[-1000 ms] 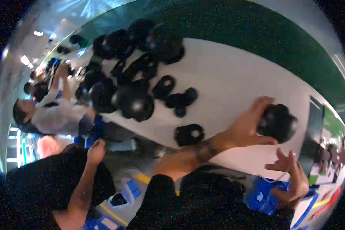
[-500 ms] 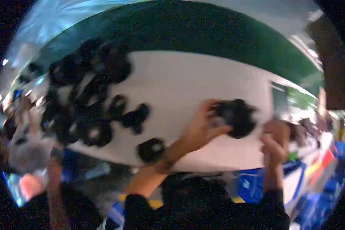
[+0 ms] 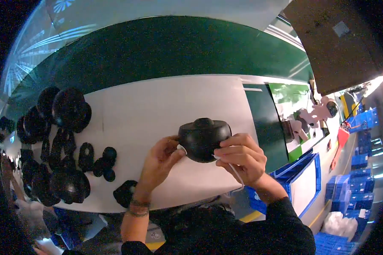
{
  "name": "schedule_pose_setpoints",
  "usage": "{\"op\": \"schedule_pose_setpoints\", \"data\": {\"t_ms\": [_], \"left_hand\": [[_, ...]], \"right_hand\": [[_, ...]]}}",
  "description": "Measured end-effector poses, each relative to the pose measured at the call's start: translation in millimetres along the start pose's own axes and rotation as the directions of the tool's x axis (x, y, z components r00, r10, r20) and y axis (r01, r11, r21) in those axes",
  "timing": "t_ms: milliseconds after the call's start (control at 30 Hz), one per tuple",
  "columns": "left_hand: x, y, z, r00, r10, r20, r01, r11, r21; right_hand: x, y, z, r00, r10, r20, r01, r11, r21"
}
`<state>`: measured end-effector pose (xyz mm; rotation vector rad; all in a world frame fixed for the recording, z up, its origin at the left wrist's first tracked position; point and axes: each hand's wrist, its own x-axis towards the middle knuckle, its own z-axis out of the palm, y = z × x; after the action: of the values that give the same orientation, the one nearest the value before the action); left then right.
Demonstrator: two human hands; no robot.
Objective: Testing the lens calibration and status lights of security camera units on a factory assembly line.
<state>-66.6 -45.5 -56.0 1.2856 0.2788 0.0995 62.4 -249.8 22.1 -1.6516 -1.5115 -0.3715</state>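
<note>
I hold a round black dome-shaped part (image 3: 204, 138) with a raised knob on top, above the white table (image 3: 157, 110). My left hand (image 3: 157, 163) grips its left side. My right hand (image 3: 241, 157) grips its right side, with a thin white strip running down under the fingers. A smaller black piece (image 3: 124, 193) lies on the table near my left wrist, close to the front edge.
Many black rounded parts (image 3: 68, 108) and small black pieces (image 3: 102, 161) crowd the table's left end. A dark green belt (image 3: 157, 51) runs behind the table. Blue crates (image 3: 361, 161) stand stacked at the right. Another person's arm (image 3: 12, 187) shows at the far left.
The black dome part has come toward the middle of the view. My right hand, free before, now grips its right side; my left hand still holds it.
</note>
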Motion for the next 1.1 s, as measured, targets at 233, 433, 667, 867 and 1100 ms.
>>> {"op": "schedule_pose_setpoints", "data": {"t_ms": [233,433,667,867,1100], "left_hand": [[2,4,5,0.999,-0.038,-0.036,0.039,0.999,0.024],[4,-5,2,0.995,0.095,-0.031,-0.094,0.995,0.017],[15,-24,2,0.996,0.061,-0.060,-0.056,0.994,0.090],[17,-24,6,0.983,0.182,-0.036,-0.185,0.974,-0.134],[37,21,21,0.989,-0.011,0.150,-0.014,0.986,0.164]], "right_hand": [[-2,-2,5,0.999,-0.039,-0.019,0.037,0.997,-0.064],[12,-13,3,0.992,0.088,0.086,-0.074,0.986,-0.148],[2,2,-10,0.981,0.091,0.170,-0.084,0.995,-0.048],[-4,60,-13,0.770,0.625,0.125,-0.570,0.587,0.576],[-13,113,25,0.694,0.477,0.539,-0.693,0.241,0.679]]}}
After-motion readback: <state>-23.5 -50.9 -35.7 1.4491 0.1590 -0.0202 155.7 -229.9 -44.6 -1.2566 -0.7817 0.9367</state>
